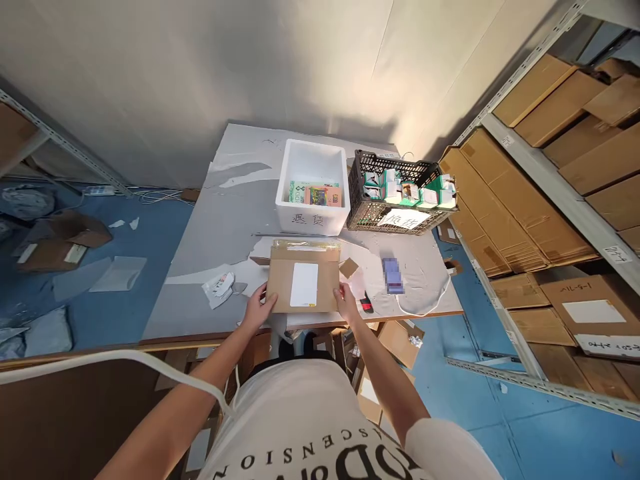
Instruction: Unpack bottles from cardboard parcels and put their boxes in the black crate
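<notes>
A brown cardboard box [331, 277] with a white label [304, 285] on its top is near the front edge of the table, clear tape along its far side. My left hand [259, 305] grips its left front corner, and my right hand [346, 301] has hold of the right front corner. The fingertips under the box are hidden. Close to my right hand lie a red and black cutter [367, 303] and a small brown cardboard piece [349, 268]. Left of the box is a crumpled white plastic packet [219, 288].
Behind the box stand a white foam bin [313, 221] with colourful packages inside and a black crate [363, 212] of small boxes. A blurred purple phone-like object [393, 275] lies on the right with a white cable [425, 313]. Shelves of cartons [590, 300] line the right side.
</notes>
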Tool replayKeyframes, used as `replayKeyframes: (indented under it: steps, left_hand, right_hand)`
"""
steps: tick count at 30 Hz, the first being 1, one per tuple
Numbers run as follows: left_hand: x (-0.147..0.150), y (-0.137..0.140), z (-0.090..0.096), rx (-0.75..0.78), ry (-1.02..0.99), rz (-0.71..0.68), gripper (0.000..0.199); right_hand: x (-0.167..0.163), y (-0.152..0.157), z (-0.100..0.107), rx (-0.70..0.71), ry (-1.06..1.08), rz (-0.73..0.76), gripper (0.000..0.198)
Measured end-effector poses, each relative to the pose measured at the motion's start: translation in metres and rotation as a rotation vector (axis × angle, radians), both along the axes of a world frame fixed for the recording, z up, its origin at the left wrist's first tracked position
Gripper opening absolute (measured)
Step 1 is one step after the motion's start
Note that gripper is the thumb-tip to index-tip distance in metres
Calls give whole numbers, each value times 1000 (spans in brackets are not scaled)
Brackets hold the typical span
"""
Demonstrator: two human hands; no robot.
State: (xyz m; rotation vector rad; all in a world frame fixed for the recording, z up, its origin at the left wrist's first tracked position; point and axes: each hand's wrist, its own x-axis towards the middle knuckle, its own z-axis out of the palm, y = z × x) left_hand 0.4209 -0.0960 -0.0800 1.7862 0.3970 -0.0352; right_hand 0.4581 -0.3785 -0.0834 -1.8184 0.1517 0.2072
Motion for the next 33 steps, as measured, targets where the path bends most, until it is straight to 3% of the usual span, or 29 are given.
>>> replayKeyframes:
  steps: [4, 9, 14, 17, 20, 23, 28, 33]
  left_hand:
    - [5, 5, -14, -34, 48, -20, 69]
    - [-5, 23, -31, -166, 98, 86, 60]
    - [-28, 24, -40, -64, 63, -117, 61]
    - [-33, 14, -34, 3, 81, -140, 52]
    - [-33, 10, -19, 72, 72, -116, 49]
    - [-31, 12, 5, 123, -37, -87, 53]
    - [-22, 2, 46, 211, -62, 29, 61]
    - [-10, -9, 63, 341, 46, 97, 62]
  right_hand:
    - [1, 0, -16, 56, 1, 13, 39]
    - [-14, -15, -31, 74, 40, -33, 45]
    - [-44, -23, -45, -34, 137, -52, 46]
    - [-50, -11, -42, -22, 134, -31, 43]
    - [-47, -1, -24, 13, 99, -25, 34]
    - [-40, 1, 8, 17, 16, -10, 28]
    - [-25, 4, 62, -225, -89, -8, 31]
    - [-9, 13, 85, -437, -12, 16, 34]
